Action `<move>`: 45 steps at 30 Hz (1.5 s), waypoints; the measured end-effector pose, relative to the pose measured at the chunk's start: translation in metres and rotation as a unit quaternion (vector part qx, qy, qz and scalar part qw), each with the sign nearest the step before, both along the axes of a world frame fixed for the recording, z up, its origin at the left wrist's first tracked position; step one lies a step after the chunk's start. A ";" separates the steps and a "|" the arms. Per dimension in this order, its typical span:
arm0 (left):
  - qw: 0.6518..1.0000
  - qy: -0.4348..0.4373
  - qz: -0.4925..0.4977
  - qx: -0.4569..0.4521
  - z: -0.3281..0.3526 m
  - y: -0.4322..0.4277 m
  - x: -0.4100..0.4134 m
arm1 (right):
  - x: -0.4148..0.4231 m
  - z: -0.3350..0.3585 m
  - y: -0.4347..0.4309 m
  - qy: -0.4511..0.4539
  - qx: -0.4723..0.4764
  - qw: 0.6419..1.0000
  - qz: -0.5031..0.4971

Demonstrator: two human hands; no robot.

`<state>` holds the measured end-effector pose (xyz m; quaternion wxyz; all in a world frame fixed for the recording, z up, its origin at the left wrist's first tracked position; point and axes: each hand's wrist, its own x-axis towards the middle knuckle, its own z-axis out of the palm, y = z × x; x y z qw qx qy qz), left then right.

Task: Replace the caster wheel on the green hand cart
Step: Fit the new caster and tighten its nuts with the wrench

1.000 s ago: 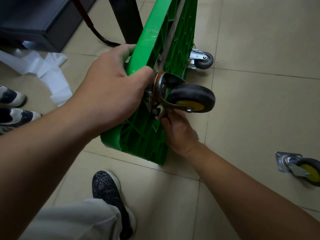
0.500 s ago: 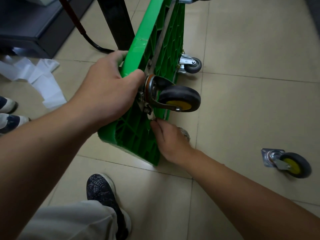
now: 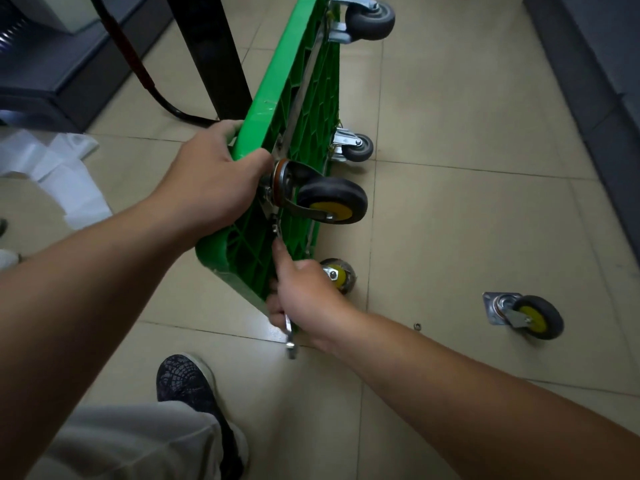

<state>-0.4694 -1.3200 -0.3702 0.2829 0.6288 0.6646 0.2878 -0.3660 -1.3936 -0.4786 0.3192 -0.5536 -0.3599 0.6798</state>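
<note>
Green cart (image 3: 277, 84) on edge; right hand (image 3: 308, 299) grips wrench (image 3: 290, 336).

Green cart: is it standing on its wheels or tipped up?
Tipped on edge: the green cart shows its ribbed underside sideways; the left hand grips its upper rim.

Beige tiled floor (image 3: 467, 98), dark cabinet (image 3: 69, 74)
</note>
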 end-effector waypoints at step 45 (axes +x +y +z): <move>0.999 0.033 0.009 0.021 -0.004 0.002 0.004 | -0.006 -0.011 0.008 -0.072 0.035 0.997 -0.014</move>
